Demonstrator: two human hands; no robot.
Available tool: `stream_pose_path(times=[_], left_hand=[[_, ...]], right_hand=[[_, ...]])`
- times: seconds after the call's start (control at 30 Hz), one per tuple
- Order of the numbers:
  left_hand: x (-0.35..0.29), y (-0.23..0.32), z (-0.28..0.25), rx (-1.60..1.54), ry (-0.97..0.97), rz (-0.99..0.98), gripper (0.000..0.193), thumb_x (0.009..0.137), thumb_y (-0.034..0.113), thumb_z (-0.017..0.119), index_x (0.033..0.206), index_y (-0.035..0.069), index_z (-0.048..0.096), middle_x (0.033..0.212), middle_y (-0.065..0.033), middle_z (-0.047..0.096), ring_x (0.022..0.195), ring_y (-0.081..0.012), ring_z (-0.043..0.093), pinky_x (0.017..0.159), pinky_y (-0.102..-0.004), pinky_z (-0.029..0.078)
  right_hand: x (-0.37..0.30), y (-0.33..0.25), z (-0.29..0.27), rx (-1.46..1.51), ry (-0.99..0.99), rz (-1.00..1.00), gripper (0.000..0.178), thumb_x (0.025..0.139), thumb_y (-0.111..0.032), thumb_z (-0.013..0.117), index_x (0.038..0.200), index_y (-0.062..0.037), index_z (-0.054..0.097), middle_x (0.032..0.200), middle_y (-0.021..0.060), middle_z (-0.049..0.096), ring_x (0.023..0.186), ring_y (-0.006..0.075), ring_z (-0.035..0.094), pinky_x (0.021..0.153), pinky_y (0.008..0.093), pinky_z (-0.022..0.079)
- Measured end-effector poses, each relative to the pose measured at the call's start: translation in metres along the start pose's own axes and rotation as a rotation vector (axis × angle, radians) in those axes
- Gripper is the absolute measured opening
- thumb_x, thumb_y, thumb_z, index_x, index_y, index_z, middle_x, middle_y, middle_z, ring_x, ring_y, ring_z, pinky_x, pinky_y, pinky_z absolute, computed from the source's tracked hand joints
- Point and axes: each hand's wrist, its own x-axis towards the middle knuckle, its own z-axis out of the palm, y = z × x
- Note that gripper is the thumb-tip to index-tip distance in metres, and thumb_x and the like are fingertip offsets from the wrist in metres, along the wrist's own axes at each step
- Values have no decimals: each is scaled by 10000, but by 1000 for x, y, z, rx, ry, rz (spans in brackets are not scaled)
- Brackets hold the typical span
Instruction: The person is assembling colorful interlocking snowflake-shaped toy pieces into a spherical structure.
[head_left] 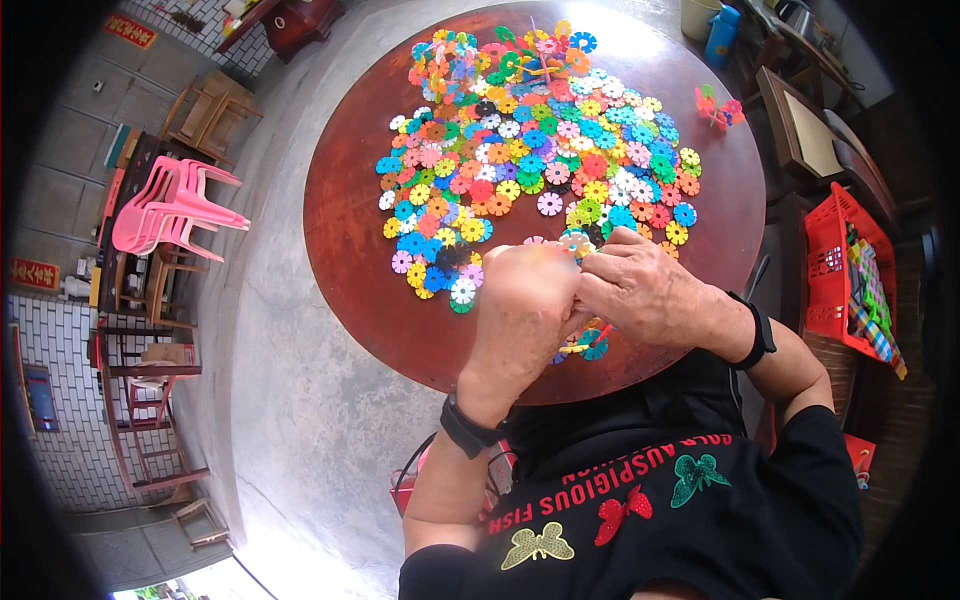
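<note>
My left hand [532, 290] and my right hand [640, 283] meet over the near part of the round table, fingers closed and pressed together. They grip notched plastic flower discs [595, 346], a few of which, blue, yellow and orange, show joined just below my fingers. The backs of my hands hide most of the held piece. A whitish disc [575, 243] lies right by my fingertips. Beyond my hands spreads a wide heap of loose flower discs [540, 150] in many colours. At its far edge stand built-up clusters of joined discs [545, 62].
The brown round table [350, 230] has a small pink-and-green disc cluster [718, 108] at its right. A red crate [830, 265] with colourful items stands at the right. Pink stacked chairs [175, 205] are to the left; a blue flask [722, 38] is at the back.
</note>
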Motion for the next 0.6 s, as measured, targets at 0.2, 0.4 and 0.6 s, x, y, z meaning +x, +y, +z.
stream_pose_path(times=[0.2,0.4,0.6], left_hand=[[-1,1,1,-13,-68,-6,278,660,270,776,778,93,596,771,-26,602,794,-228,580,833,-405,392],[2,3,-1,-58,-39,-1,282,654,276,783,755,88,599,758,-32,600,789,-235,580,834,-405,395],[2,7,-3,-55,-56,-4,293,665,289,779,781,78,611,728,-33,600,750,-242,583,831,-392,402]], right_hand=[[-2,4,-6,104,-87,25,141,806,-140,620,803,-73,496,787,62,519,743,218,551,721,359,402],[-2,6,-13,230,-90,37,128,816,-133,614,845,-66,508,820,81,533,766,247,555,740,371,406],[-2,10,-18,257,-167,-8,132,823,-131,623,834,-55,515,815,86,530,765,266,553,754,373,414]])
